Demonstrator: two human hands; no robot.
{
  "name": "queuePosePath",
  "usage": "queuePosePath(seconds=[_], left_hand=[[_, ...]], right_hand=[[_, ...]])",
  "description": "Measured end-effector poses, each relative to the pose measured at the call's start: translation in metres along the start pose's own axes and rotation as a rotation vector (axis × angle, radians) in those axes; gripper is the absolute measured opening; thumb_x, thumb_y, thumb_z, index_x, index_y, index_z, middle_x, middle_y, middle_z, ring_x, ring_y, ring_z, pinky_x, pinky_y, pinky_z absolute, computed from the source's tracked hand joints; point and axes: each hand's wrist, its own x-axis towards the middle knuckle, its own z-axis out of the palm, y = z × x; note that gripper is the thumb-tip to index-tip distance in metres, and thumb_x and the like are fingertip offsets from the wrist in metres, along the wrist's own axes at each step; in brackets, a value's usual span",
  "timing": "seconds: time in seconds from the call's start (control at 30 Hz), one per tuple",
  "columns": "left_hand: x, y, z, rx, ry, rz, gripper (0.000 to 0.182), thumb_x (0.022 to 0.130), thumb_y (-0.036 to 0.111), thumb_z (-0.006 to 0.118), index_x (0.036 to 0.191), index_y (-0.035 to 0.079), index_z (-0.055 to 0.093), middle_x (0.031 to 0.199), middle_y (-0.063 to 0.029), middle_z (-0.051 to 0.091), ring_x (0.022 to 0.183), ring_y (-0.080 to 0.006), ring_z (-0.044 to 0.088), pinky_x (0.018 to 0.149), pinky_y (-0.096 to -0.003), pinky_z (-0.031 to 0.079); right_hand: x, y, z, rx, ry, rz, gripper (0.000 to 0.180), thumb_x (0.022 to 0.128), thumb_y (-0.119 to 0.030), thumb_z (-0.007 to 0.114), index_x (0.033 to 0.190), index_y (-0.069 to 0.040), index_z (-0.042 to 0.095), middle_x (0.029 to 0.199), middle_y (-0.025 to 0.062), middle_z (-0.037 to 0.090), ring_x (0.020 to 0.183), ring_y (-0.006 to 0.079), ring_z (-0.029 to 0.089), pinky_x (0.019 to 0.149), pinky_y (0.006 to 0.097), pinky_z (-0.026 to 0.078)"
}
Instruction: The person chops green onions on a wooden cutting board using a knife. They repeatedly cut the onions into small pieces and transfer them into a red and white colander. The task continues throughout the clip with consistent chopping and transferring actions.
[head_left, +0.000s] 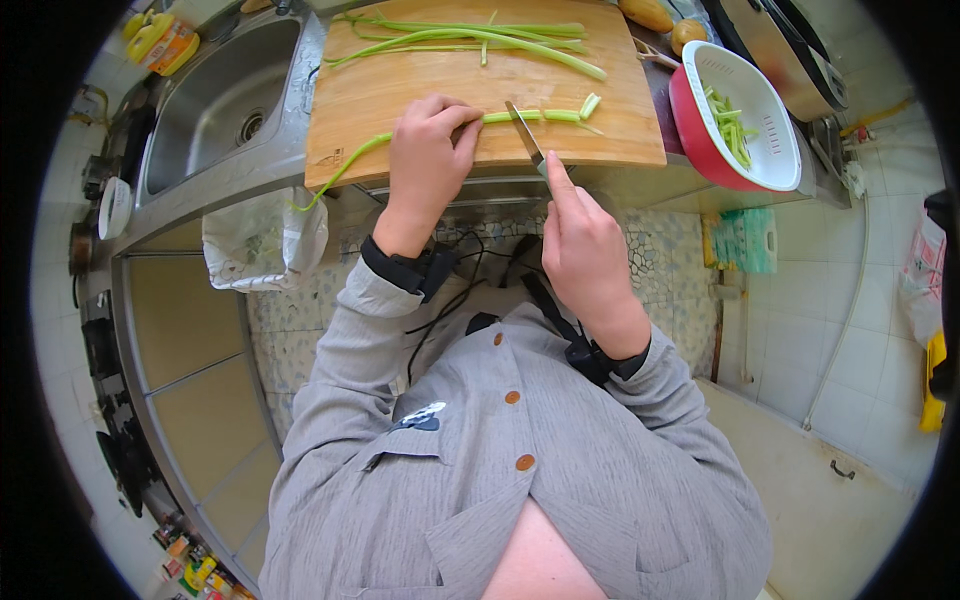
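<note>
My left hand (435, 150) pinches a green celery stalk (352, 154) against the wooden cutting board (420, 86); the thin end hangs past the board's front edge. In my right hand (585, 232) is a small kitchen knife (525, 131), index finger laid along its spine side. Its blade lies across the stalk, to the right of my left fingertips. Right of the blade are a short cut piece of celery (561, 115) and another celery piece (590, 106) set at an angle. Several whole celery stalks (480, 34) lie along the back of the board.
A red and white colander (679, 124) holding cut celery (724, 124) stands at the right. Potatoes (649, 13) and an appliance (787, 52) sit behind it. On the left are a steel sink (225, 97) and, below the counter, a lined waste bin (300, 251).
</note>
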Motion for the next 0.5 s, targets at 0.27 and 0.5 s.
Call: queuePosePath(seconds=[0.27,0.5], left_hand=[[0.002,-0.002,0.003,-0.071,-0.012,-0.04,0.01,0.098,0.009,0.086,0.104,0.002,0.089,0.104,-0.0132,0.082,0.097,-0.0334,0.078,0.086,-0.0423,0.062],[0.003,-0.001,0.004,-0.065,-0.035,-0.079,0.011,0.097,0.011,0.087,0.104,0.002,0.089,0.104,-0.0133,0.082,0.098,-0.0352,0.078,0.089,-0.0432,0.062]], right_hand=[[0.009,0.001,0.006,-0.031,-0.03,0.002,0.067,0.104,-0.004,0.066,0.17,-0.002,0.056,0.1,0.0194,0.073,0.085,0.0443,0.078,0.075,0.0557,0.064],[0.016,0.004,0.011,-0.088,-0.048,0.029,0.067,0.104,-0.006,0.066,0.17,-0.003,0.058,0.101,0.0204,0.074,0.086,0.0451,0.078,0.077,0.0575,0.064]])
